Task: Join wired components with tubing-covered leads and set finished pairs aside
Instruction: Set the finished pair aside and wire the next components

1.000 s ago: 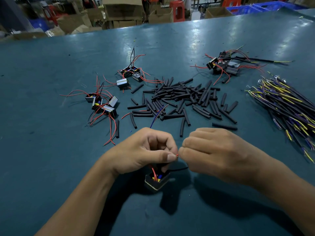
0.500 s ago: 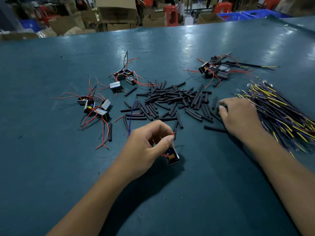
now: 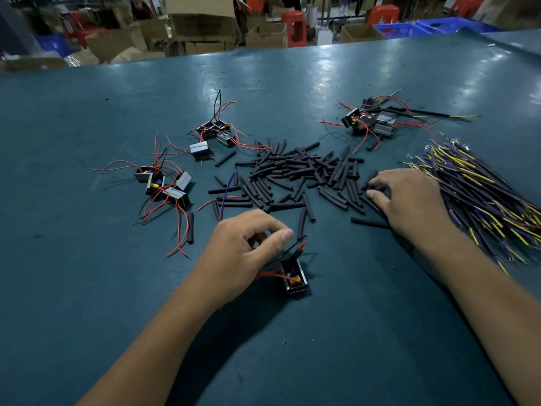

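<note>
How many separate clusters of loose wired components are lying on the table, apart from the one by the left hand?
3: one at far left, one left of centre further back, one at the far right. Counts within each tangle are unclear.

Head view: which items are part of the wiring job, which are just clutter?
In the job:
left hand holding leads of the wired component
right hand at the black tubing pile
purple-yellow lead bundle
component clusters

Lying about:
cardboard boxes
red stools
blue crates

Cardboard boxes (image 3: 202,23), red stool (image 3: 296,27) behind
</note>
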